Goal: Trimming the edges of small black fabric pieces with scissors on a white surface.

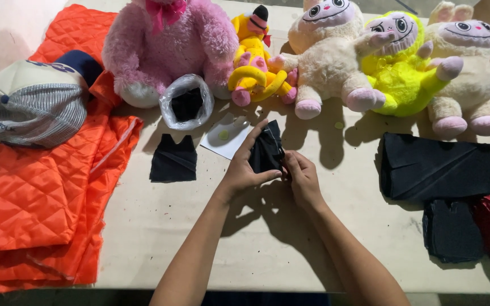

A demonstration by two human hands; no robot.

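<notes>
Pale tabletop [199, 238] under me, plush toys lined along its far edge. Near the pink plush [160, 45] sits a clear plastic bag [187, 102] with dark cloth inside. My left hand [242, 167] and right hand [301, 178] meet, both pinched on a small black fabric piece [265, 150] held over the table's middle.

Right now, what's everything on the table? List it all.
small fabric piece: 1, black, held in both hands, centre
cut fabric piece: 1, black, left of hands
plastic bag: 1, clear, black contents, by pink toy
plush toys: 5; pink, yellow-pink, cream, neon yellow, cream; back row
quilted fabric: 1, orange, left
cap: 1, striped grey-white, on quilt
fabric stack: black, some red, right
table: 1, beige
left hand; right hand: gripping the black piece
</notes>
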